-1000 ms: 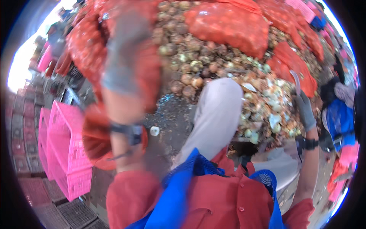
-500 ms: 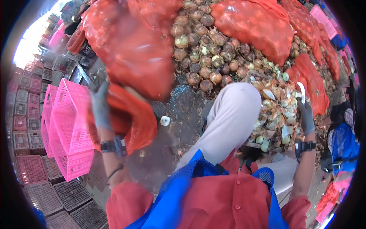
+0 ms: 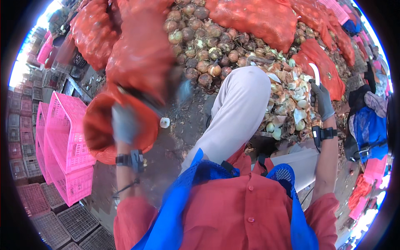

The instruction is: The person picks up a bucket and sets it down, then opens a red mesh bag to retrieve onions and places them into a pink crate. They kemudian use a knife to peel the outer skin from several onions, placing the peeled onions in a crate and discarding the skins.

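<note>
Far L: pink crates (image 3: 68, 141) stand just beside the open red bag (image 3: 102, 155) on the floor (image 3: 171, 152). L hand (image 3: 125, 123), gloved & blurred, is over the bag's mouth; can't tell if that grip is wide, narrow or holding sth. Prob. best to work mid-mouth, away from the rim, w/o snagging it. Ctr: whole onions (image 3: 214, 52) in a heap; then the knee (image 3: 250, 79), w/ loose peelings (image 3: 293, 96) to its R. R hand (image 3: 323, 101), gloved, has its grip closed round a curved knife (image 3: 315, 74), blade up, nr peelings. Prob. best held there, edge well away from L hand & knee.
</note>
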`<action>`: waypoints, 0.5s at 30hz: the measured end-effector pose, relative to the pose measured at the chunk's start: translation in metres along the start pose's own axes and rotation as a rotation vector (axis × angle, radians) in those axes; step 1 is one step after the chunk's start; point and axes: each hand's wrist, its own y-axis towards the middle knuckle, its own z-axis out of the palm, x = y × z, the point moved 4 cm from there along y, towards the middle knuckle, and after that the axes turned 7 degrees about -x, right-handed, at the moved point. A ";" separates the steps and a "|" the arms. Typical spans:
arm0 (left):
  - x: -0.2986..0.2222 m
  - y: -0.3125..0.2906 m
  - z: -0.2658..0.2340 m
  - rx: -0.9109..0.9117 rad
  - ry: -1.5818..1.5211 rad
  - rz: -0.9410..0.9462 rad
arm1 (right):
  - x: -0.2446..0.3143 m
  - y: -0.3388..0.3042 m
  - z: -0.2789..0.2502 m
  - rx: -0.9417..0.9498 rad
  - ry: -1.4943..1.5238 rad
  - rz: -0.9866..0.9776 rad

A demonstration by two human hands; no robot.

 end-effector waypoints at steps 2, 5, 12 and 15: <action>-0.019 -0.015 -0.016 0.028 -0.083 -0.025 | 0.000 -0.003 -0.005 -0.019 -0.018 -0.001; -0.051 -0.036 -0.048 0.122 -0.206 0.022 | 0.001 -0.002 -0.013 -0.058 -0.073 0.013; -0.100 -0.045 -0.087 0.527 -0.513 0.287 | -0.007 -0.007 -0.032 -0.164 -0.040 0.046; -0.133 -0.015 -0.139 0.262 -0.094 0.294 | -0.016 -0.004 -0.035 -0.153 -0.079 0.103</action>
